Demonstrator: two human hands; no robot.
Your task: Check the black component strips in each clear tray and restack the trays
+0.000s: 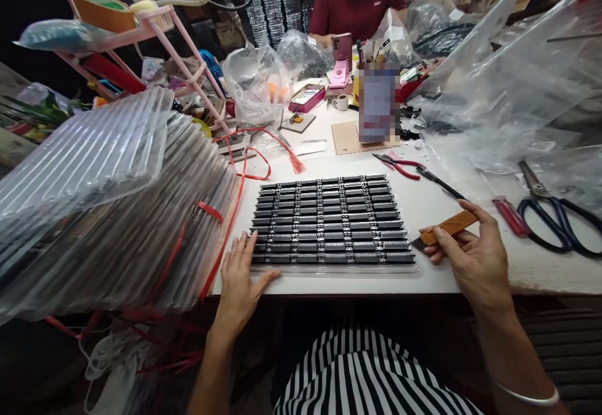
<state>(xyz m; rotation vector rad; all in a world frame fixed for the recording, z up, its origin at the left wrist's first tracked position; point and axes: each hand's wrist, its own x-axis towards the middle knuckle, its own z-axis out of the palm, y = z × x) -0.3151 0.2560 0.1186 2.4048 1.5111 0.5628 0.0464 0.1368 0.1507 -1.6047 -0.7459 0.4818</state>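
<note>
Along the near edge of the white table (338,284), a clear tray (336,270) of black strips (329,220) is lying; the left hand (239,274), fingers loose, is touching its near left corner, while the right hand (475,258) is grasping a brown-handled tool (449,227) just rightward.

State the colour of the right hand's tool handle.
The tool handle in the right hand is orange-brown, as the head view shows.

Clear tray (333,270) of black strips (332,219), brown-handled tool (453,224) alongside
</note>
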